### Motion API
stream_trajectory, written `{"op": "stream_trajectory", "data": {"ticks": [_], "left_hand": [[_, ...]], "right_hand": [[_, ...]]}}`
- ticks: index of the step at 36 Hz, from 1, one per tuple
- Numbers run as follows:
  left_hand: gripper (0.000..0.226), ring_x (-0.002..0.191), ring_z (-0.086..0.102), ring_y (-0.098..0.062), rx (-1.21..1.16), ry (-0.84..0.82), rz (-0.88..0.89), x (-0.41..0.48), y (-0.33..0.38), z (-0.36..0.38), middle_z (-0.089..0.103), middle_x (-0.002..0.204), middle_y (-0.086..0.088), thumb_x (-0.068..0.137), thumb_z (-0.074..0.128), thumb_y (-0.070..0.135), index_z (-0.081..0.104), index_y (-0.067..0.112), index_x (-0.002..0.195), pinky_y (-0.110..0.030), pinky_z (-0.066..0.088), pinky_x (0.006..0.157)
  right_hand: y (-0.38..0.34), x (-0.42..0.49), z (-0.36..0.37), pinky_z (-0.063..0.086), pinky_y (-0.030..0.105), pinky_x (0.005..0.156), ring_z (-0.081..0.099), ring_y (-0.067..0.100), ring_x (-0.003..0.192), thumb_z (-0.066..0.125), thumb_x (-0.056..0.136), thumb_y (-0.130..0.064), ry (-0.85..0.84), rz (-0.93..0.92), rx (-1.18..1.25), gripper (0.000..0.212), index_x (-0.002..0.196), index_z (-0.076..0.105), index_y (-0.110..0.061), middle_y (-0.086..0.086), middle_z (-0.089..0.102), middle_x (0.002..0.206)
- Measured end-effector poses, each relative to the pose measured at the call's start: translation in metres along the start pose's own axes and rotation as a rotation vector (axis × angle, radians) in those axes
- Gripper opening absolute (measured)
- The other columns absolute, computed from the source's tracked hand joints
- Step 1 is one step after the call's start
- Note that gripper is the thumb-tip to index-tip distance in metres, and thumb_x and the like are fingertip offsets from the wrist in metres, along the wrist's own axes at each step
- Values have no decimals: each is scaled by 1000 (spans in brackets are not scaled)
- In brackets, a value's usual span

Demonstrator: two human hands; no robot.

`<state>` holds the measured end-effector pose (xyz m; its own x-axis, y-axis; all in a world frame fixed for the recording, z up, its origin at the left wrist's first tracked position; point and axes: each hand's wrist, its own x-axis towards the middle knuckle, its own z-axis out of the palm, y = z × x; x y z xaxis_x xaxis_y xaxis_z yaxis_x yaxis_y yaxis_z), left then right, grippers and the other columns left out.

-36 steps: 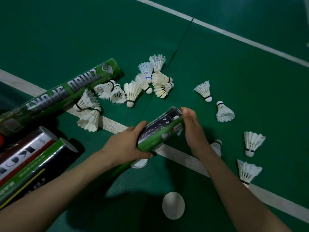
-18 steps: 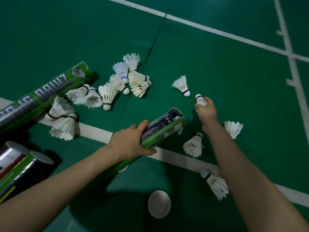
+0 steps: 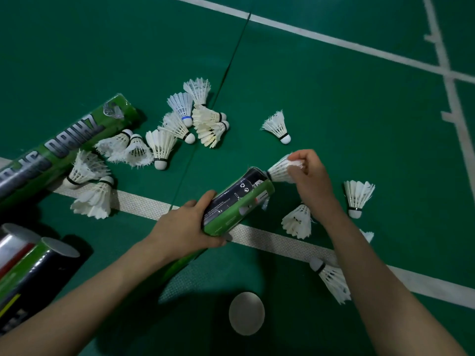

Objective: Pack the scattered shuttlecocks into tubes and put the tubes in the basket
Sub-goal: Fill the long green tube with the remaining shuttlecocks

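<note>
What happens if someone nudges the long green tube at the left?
The long green tube would probably roll: it is round and lies on its side on flat floor. Shuttlecocks beside it might stop it. It looks stiff, keeping straight.

shuttlecock pile [image 3: 180, 129] left, cap [image 3: 246, 313] before tube [image 3: 237, 201]

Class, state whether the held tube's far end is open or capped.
Open: the shuttlecock sits cork-first in the tube mouth; a loose cap lies nearby.
</note>
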<state>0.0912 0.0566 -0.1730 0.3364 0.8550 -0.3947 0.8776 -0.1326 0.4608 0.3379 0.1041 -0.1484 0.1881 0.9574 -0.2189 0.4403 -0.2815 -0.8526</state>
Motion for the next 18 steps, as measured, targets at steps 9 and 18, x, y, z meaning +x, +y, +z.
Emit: {"op": "stream_trajectory", "data": {"ticks": [9,18], "left_hand": [[99,97,60,-19,81,6,84,-6,11,3,56,119,5,64,66,71,10,43,141,-30,50,76],[93,93,62,-25,86,-33,81,9,39,18,58,115,0,65,67,68,16,40,137,-34,50,75]], "right_hand": [[-9,-38,11,16,28,101,24,7,135,18,80,-66,-383,95,20,73,146,22,-35,-6,23,155],[14,-36,-10,40,15,82,52,1,93,39,100,-39,-137,49,-91,33,128,52,-26,-11,55,108]]}}
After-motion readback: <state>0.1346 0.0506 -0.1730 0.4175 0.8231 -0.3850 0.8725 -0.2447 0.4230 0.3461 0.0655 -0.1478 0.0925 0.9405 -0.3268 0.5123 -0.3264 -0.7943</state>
